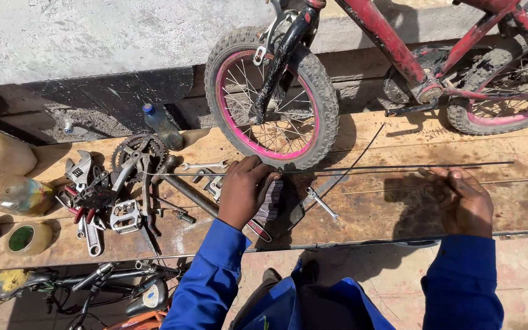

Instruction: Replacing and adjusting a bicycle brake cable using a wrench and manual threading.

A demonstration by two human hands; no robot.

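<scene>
Wooden platform (398, 208) spans the frame; its right half lies mostly bare, its front edge running across lower centre. A small red bicycle (398, 43) stands on it in the upper right, front wheel (273, 98) at upper centre. Tool pile (111, 195) — wrenches, crank, pedal — crowds the left centre, well apart from the right hand. Thin spokes (368, 167) lie across the centre, just below the wheel. Left hand (242, 190) at centre, fingers curled, pinches their left end; right hand (462, 201) at centre right, fingers closed on the right part.
</scene>
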